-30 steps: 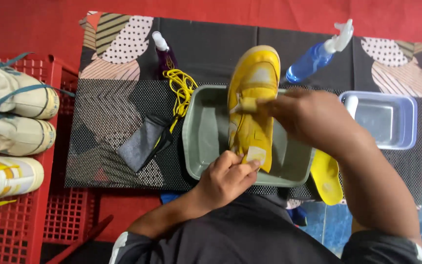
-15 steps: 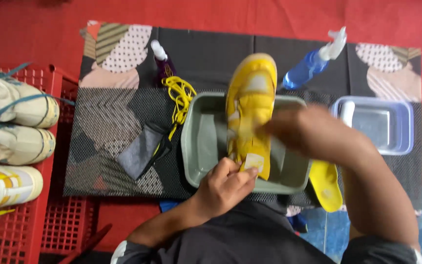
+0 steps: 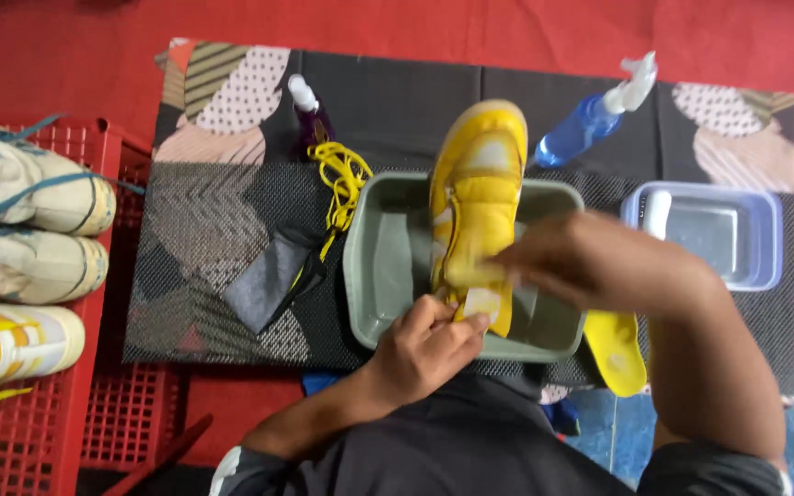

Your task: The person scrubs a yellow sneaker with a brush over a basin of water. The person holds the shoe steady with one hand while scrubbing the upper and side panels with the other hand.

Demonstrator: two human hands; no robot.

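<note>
Motion is what I read since a moment ago: my right hand point(image 3: 599, 262) has slid blurred across the yellow shoe point(image 3: 475, 207), its grip unclear, while my left hand point(image 3: 429, 344) keeps pinching the heel over the grey basin point(image 3: 374, 276).

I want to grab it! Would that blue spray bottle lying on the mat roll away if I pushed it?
Probably a little: the blue spray bottle looks rounded and lies on its side. Its white trigger head sticks out, so it would likely stop the roll. The patterned mat looks textured, likely slowing it.
</note>
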